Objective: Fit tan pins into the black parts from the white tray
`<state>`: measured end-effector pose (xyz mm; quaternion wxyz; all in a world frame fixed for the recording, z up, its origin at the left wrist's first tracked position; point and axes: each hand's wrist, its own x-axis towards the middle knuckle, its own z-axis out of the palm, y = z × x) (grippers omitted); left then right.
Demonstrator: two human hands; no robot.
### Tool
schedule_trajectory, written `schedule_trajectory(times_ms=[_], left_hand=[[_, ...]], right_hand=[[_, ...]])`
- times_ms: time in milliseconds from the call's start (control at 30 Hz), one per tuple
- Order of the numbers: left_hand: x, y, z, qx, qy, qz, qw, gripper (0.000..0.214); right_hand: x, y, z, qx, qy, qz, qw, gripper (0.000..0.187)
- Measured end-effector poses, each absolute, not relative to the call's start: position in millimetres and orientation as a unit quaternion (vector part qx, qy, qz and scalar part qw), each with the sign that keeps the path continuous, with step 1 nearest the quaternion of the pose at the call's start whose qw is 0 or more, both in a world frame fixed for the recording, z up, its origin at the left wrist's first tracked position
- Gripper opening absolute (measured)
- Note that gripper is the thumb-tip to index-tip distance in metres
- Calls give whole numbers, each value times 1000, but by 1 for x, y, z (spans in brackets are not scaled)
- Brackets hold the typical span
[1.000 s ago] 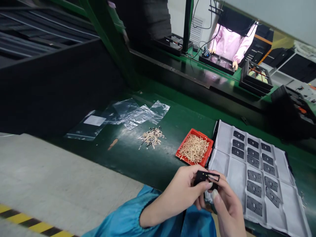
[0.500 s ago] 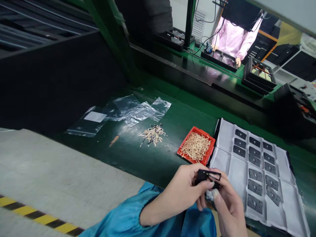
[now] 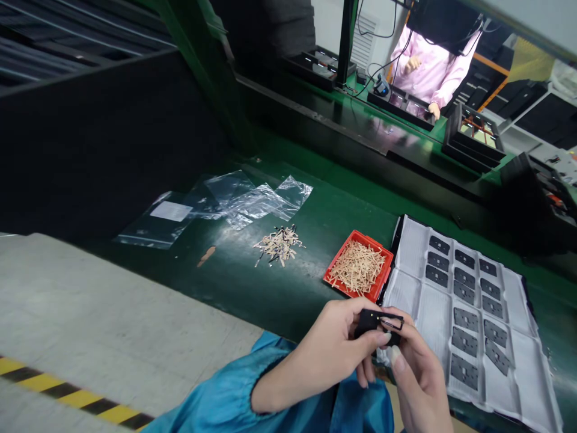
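Observation:
Between my two hands is a small black plastic part (image 3: 368,322) with a thin rectangular frame at its right end. My left hand (image 3: 331,344) pinches its left side, thumb on top near the middle. The fingers of my right hand (image 3: 417,367) curl round the right end, and the thumb sits low beside the left thumb. My hands hide the part's underside. Just beyond them is a red tray (image 3: 330,273) filled with thin tan strips (image 3: 359,269). To the right lies a whitish compartment tray (image 3: 408,294) holding several flat dark plates (image 3: 464,341).
A loose pile of tan and dark strips (image 3: 280,245) lies left of the red tray on the green table (image 3: 243,276). Clear plastic bags (image 3: 261,201) lie farther left. Across a dark ledge (image 3: 311,123), a person in pink (image 3: 430,66) stands behind black trays (image 3: 401,108).
My hands keep nearly the same hold on the black part. Across the ledge, the other person's hand at the left has risen from the black tray. The view has shifted slightly.

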<state>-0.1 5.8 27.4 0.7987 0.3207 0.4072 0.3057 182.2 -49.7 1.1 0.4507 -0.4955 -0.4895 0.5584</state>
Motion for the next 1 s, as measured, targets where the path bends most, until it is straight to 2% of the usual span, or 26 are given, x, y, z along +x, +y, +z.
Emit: schedule_trajectory(times_ms=[400,567,700,867,1000], left_hand=[[-1,5,30,333,413,304,791,21],[-7,3,31,370,398,308,781,32],[-10,0,32,403,388,316,766,43],[-11,-3,36,444,399,314,738,47],[-13,-4,43,509,418,304,689,45]], right_hand=[[174,-44,10,-525,-497,522,452,30],[173,-45,14,-533,-521,493,448,27],[177,-50,15,-525,-555,486,423,33],[172,-58,20,-565,-547,439,435,31],[164,-63,29,-591,-590,362,413,31]])
